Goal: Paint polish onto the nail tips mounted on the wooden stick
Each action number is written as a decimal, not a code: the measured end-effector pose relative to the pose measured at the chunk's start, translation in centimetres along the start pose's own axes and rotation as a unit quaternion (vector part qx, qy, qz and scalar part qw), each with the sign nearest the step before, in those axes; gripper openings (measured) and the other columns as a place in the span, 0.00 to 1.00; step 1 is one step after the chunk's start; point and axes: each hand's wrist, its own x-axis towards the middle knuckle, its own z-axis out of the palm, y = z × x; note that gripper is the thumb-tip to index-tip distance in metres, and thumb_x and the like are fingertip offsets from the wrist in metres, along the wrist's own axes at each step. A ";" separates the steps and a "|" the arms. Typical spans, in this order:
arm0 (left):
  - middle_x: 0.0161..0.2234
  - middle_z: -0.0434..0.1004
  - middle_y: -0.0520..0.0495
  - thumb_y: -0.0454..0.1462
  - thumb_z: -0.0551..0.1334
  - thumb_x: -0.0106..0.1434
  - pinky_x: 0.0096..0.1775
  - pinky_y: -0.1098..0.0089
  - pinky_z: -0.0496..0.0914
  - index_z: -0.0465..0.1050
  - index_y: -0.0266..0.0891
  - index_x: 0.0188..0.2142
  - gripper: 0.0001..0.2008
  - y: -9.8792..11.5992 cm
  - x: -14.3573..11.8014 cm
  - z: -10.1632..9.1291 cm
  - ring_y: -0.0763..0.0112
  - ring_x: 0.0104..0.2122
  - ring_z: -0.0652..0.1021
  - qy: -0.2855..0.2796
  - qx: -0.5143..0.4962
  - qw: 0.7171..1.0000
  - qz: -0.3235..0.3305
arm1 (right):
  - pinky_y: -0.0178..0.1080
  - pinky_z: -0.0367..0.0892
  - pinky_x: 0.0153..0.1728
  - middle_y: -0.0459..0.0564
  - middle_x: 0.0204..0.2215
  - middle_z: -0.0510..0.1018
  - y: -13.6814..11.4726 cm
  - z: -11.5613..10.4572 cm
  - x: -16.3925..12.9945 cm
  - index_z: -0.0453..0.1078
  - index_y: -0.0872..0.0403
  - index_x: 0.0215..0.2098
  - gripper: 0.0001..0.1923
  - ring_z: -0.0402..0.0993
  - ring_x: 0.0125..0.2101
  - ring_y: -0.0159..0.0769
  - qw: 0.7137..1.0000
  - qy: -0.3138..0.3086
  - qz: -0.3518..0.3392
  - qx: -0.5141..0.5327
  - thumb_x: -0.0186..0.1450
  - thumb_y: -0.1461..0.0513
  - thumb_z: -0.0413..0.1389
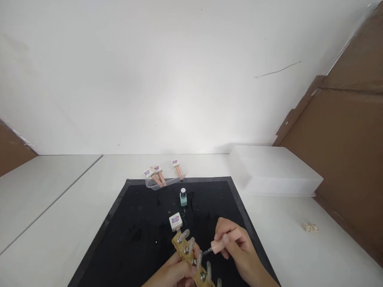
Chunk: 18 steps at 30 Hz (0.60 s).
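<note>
Black mat (143, 223), unreadable purple-printed label (175, 220)

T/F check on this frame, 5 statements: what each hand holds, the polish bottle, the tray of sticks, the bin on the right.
1. The left hand holds a wooden nail display stick with false nails on it. True.
2. The right hand holds a pink-handled brush pointed at the stick. True.
3. The mint polish bottle lies on its side on the white table. False: it stands upright on the black mat.
4. The small clear tray at the mat's far edge holds three sticks. True.
5. The white plastic bin sits to the left of the mat. False: it sits to the right.
</note>
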 end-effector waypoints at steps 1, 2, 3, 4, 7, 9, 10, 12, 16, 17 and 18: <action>0.15 0.56 0.63 0.38 0.63 0.50 0.21 0.72 0.46 0.60 0.44 0.33 0.13 0.1 -0.1 0.0 0.79 0.16 0.54 -0.003 -0.004 1.000 -0.002 | 0.32 0.51 0.18 0.45 0.21 0.67 -0.2 0.1 -0.1 0.72 0.54 0.27 0.19 0.56 0.16 0.27 1.000 -0.021 0.001 0.005 0.63 0.48 0.52; 0.15 0.56 0.62 0.38 0.62 0.50 0.21 0.72 0.46 0.60 0.44 0.34 0.12 0.2 -0.1 0.0 0.79 0.16 0.54 -0.005 -0.009 1.000 -0.004 | 0.33 0.52 0.18 0.46 0.22 0.68 -0.4 0.2 -0.2 0.73 0.54 0.27 0.20 0.57 0.17 0.28 0.999 -0.039 -0.002 0.003 0.63 0.48 0.52; 0.15 0.57 0.62 0.38 0.62 0.50 0.21 0.72 0.46 0.61 0.44 0.34 0.12 0.3 -0.1 0.1 0.79 0.16 0.54 -0.009 -0.013 1.000 -0.003 | 0.33 0.54 0.19 0.47 0.22 0.69 -0.6 0.3 -0.3 0.73 0.54 0.28 0.19 0.59 0.19 0.29 0.999 -0.051 -0.006 -0.006 0.63 0.48 0.52; 0.15 0.57 0.62 0.37 0.61 0.51 0.21 0.72 0.46 0.61 0.44 0.34 0.12 0.3 -0.1 0.1 0.79 0.16 0.55 -0.013 -0.019 1.000 -0.002 | 0.34 0.55 0.21 0.48 0.22 0.70 -0.8 0.4 -0.3 0.74 0.53 0.28 0.19 0.62 0.20 0.31 0.998 -0.059 -0.009 -0.018 0.63 0.48 0.53; 0.16 0.59 0.61 0.37 0.63 0.48 0.21 0.73 0.46 0.61 0.43 0.30 0.11 0.3 0.1 0.2 0.80 0.16 0.54 -0.036 -0.054 0.998 0.009 | 0.35 0.59 0.26 0.49 0.23 0.72 -1.3 0.5 -0.1 0.75 0.53 0.27 0.17 0.66 0.24 0.34 0.996 -0.056 -0.013 -0.066 0.64 0.51 0.53; 0.16 0.59 0.61 0.36 0.62 0.47 0.21 0.74 0.46 0.60 0.43 0.28 0.10 0.3 0.1 0.3 0.80 0.16 0.53 -0.045 -0.075 0.996 0.013 | 0.35 0.59 0.27 0.48 0.23 0.72 -1.3 0.5 0.2 0.74 0.54 0.24 0.16 0.66 0.24 0.33 0.995 -0.026 -0.004 -0.093 0.64 0.54 0.53; 0.16 0.58 0.61 0.35 0.61 0.48 0.20 0.74 0.45 0.60 0.43 0.27 0.09 0.2 0.1 0.3 0.80 0.15 0.53 -0.046 -0.082 0.995 0.014 | 0.35 0.58 0.26 0.47 0.22 0.71 -1.2 0.4 0.3 0.73 0.54 0.23 0.17 0.65 0.23 0.32 0.995 -0.007 0.001 -0.100 0.64 0.55 0.53; 0.15 0.57 0.61 0.34 0.58 0.48 0.19 0.74 0.43 0.60 0.44 0.28 0.07 0.1 0.1 0.3 0.80 0.14 0.51 -0.043 -0.085 0.995 0.015 | 0.34 0.57 0.24 0.46 0.21 0.70 -1.0 0.3 0.5 0.72 0.55 0.21 0.18 0.62 0.21 0.30 0.996 0.025 0.002 -0.090 0.64 0.55 0.53; 0.15 0.55 0.60 0.35 0.58 0.47 0.18 0.74 0.41 0.61 0.44 0.29 0.08 -0.2 -0.1 0.1 0.81 0.13 0.50 -0.021 -0.093 0.995 0.012 | 0.33 0.52 0.19 0.45 0.22 0.68 -0.6 0.2 0.2 0.73 0.54 0.24 0.19 0.56 0.17 0.27 1.000 0.008 -0.003 -0.019 0.64 0.51 0.52; 0.15 0.55 0.60 0.36 0.59 0.47 0.18 0.74 0.42 0.62 0.44 0.29 0.08 -0.3 -0.2 0.0 0.81 0.13 0.51 -0.013 -0.091 0.996 0.006 | 0.33 0.51 0.19 0.45 0.22 0.68 -0.6 0.2 0.1 0.73 0.54 0.25 0.19 0.56 0.16 0.27 1.000 -0.006 -0.002 -0.006 0.63 0.50 0.53; 0.15 0.54 0.60 0.36 0.60 0.47 0.18 0.74 0.42 0.62 0.44 0.29 0.08 -0.4 -0.2 -0.1 0.81 0.14 0.51 -0.006 -0.086 0.996 0.003 | 0.33 0.52 0.19 0.46 0.22 0.68 -0.7 0.2 0.0 0.74 0.54 0.26 0.18 0.56 0.17 0.27 1.000 -0.022 0.000 0.000 0.63 0.49 0.53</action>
